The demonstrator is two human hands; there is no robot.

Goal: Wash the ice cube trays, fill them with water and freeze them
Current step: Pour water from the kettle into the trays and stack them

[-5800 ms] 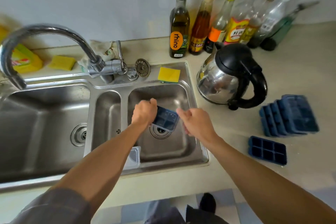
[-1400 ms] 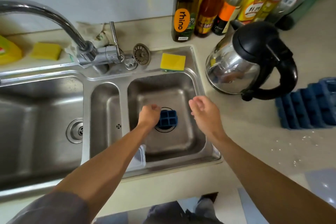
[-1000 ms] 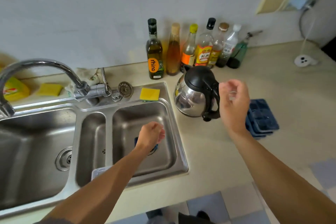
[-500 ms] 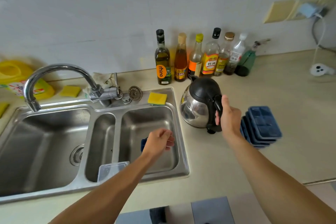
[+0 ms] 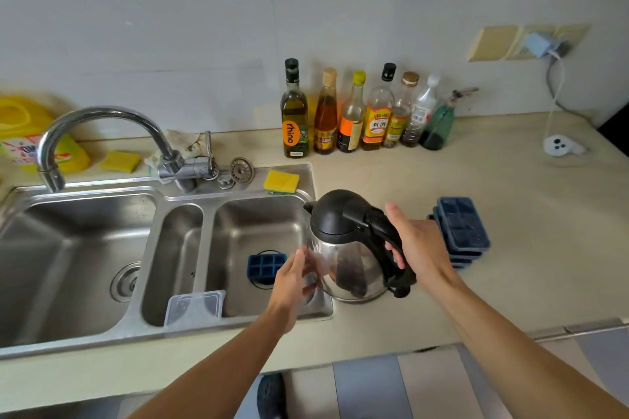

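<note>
Now right hand (image 5: pixel 420 248) grips black-handled steel kettle (image 5: pixel 354 269); flat left hand (image 5: pixel 294 279) steadies it, likely to fill blue ice cube tray (image 5: pixel 265 265).

Motion smears the fingertips of the left hand (image 5: pixel 292 282), so whether they touch the side of the kettle (image 5: pixel 343 258) cannot be told. That hand covers the right end of the ice cube tray (image 5: pixel 263 265) in the right basin (image 5: pixel 258 223), and the tray hides most of the drain (image 5: pixel 263 285). The kettle's handle crosses the right hand (image 5: pixel 417 248) and hides part of its palm; the hand blocks the left edge of the stack of ice cube trays (image 5: pixel 463 228), whose count is unclear. The yellow detergent bottle (image 5: pixel 20 133) is cut by the left edge, its label unreadable. The bottom edge cuts off a shoe (image 5: pixel 270 396).
</note>
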